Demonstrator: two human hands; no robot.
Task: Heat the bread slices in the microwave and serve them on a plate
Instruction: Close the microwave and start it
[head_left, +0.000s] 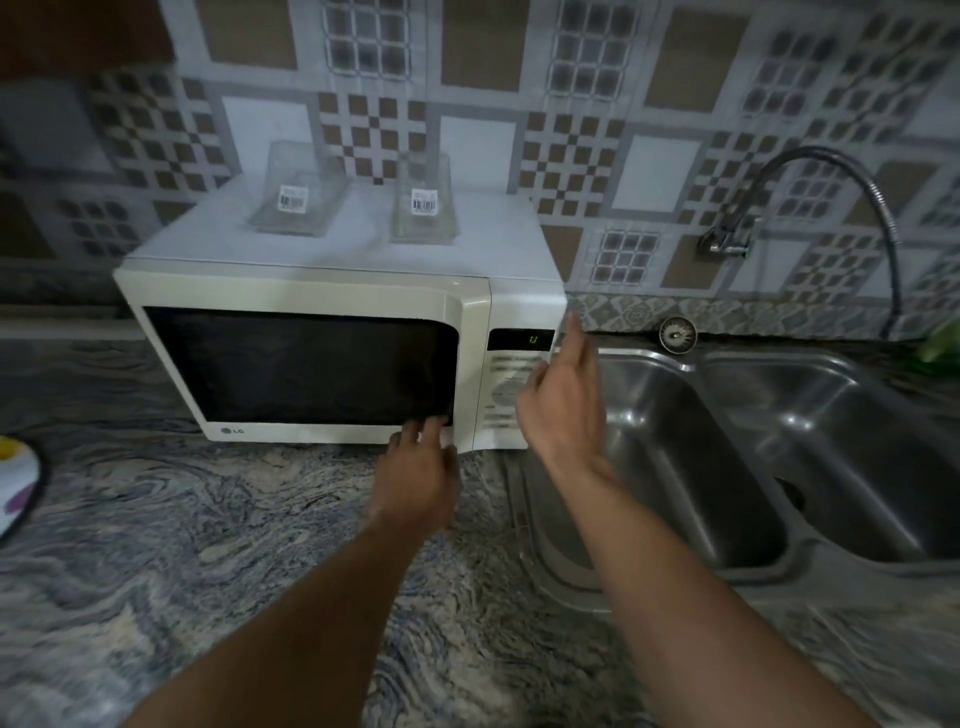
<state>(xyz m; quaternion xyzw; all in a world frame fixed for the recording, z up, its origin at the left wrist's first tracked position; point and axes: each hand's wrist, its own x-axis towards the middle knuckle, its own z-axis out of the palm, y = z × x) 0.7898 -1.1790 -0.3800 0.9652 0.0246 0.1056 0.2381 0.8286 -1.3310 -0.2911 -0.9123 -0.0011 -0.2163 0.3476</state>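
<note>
While the cream-white boxy microwave oven (322, 291) sits at the back edge of the grey-blue veined stone counter (208, 519), its door is shut. The door's dark glass window (301, 364) shows nothing inside, so I can't tell where the bread is.

Left hand (415, 483): reaches to the door's lower right corner, fingers fairly straight, fingertips (423, 426) touching the door edge, gripping nothing.

Right hand (563, 410): raised in front of the microwave's pale button panel (506, 374), index finger straight and pointing up past the panel's right edge. The other fingers are blurred. It holds nothing, and I can't tell whether it touches the panel.

Small black display (521, 340) above the buttons shows a green character, too blurred to read.

On the microwave's top sit two clear rectangular containers with barcode stickers, one left (298, 195), one right (423, 200), apart from each other.

White round plate with yellow and purple print (15, 488): at the counter's left edge, mostly out of frame, well apart from the microwave.

Stainless steel double-bowl sink (696, 364): set into the counter just right of the microwave. A round metal strainer (677, 335) leans at its back edge. A wall-mounted tap with a curved flexible metal spout (841, 156) arches over the right bowl.
</note>
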